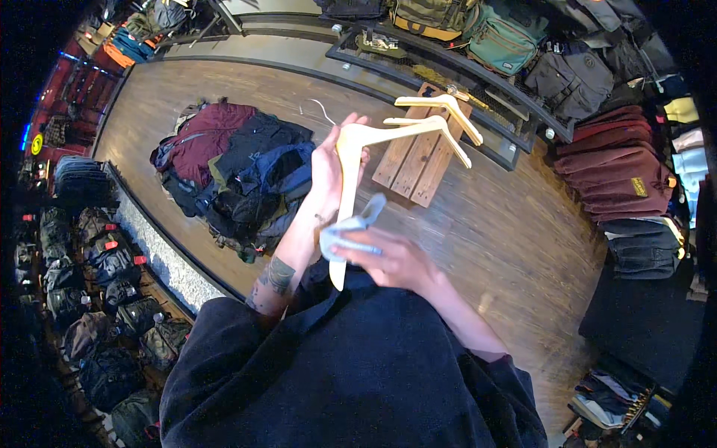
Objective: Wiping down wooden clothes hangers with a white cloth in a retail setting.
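Observation:
A pale wooden clothes hanger (pixel 347 187) is held up in front of me, its metal hook pointing up and left. My left hand (pixel 326 170) is closed around it near the neck, under the hook. Lower down, my right hand (pixel 396 257) pinches a light blue cloth (pixel 334 237) folded around the hanger's arm. That cloth and the right fingers are slightly blurred. Behind the hanger, more pale wooden hangers (pixel 448 104) lie on a slatted wooden stool (pixel 403 168); the held hanger overlaps them in the picture.
A heap of dark and maroon jackets (pixel 246 160) lies on the wooden floor (pixel 508 299) to the left. Backpacks (pixel 508 41) line a black metal rack (pixel 523 123) at the back. Maroon garments (pixel 620 164) hang at the right; more bags (pixel 112 328) fill shelves at the left.

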### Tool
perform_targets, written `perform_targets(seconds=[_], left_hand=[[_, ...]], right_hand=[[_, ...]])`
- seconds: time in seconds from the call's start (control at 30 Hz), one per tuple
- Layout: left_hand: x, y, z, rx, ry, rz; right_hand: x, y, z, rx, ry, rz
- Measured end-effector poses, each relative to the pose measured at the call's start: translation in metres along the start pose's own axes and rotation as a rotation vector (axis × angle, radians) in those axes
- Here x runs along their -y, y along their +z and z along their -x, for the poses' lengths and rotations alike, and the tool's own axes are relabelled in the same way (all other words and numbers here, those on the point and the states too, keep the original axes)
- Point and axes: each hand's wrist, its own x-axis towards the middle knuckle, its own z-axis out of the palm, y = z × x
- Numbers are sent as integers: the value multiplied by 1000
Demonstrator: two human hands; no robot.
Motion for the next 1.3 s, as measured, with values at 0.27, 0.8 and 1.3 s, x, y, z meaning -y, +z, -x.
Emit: perform_targets(seconds=[0.27,0.8,1.3], left_hand=[[9,-6,-1,193,-96,36],[0,-21,1,266,-105,131],[14,4,6,188,-152,106]], right_hand=[[-13,-2,8,23,-30,204],[-25,-10,-11,-96,101,155],[-31,-26,-17,-97,121,323]])
